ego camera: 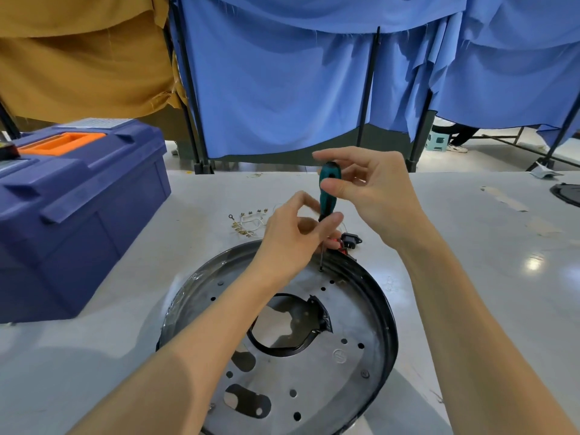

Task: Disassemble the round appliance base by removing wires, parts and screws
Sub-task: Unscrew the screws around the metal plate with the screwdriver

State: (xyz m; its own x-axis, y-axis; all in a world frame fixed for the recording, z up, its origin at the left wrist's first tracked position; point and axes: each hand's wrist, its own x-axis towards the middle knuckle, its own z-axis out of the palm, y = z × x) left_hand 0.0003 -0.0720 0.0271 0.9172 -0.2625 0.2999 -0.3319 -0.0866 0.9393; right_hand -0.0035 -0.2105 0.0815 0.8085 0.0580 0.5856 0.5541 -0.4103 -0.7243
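Pinches the screwdriver (pixel 328 196) handle's top with the right hand (pixel 376 189) and its foot with the left hand (pixel 288 243), tip at a screw (pixel 320 269) on the round appliance base (pixel 354 315) flat on the table (pixel 470 246); seems rigid, light, slide-prone, best braced by its rim.

— What runs out of view?
— The round base (pixel 361 309) loses its near rim at the bottom edge; the toolbox (pixel 78 215), on the table's left side, is cut off.
— Anything hidden?
— The left hand (pixel 288 243) covers part of the screwdriver (pixel 328 196) and of the black socket (pixel 351 239). The screw (pixel 320 269) is too small to make out.
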